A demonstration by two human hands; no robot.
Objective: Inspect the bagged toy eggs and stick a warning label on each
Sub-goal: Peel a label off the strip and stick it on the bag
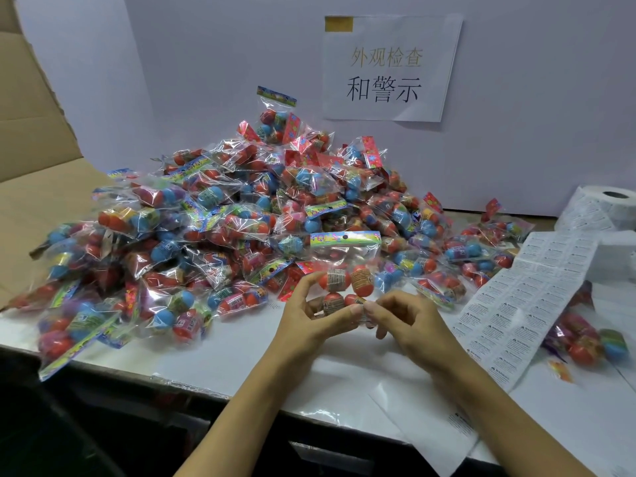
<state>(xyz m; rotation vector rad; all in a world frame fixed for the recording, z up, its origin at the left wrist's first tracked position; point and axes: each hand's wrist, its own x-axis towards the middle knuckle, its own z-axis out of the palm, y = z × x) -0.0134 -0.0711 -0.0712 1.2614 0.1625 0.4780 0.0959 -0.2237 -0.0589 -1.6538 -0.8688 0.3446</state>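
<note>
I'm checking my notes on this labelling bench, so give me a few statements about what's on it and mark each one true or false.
1. Both hands, left hand and right hand, hold one bag of eggs. True.
2. The label roll sits at the far left. False: it is at the right.
3. The pile of bags lies behind the hands. True.
4. The held bag's eggs are blue. False: they are red-orange.
5. The paper sign lies flat on the table. False: it hangs on the back wall.

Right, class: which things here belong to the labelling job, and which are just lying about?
Job:
held bag of eggs, in left hand and right hand
pile of bags
label strip
label roll

Lying about:
wall sign
cardboard
</note>
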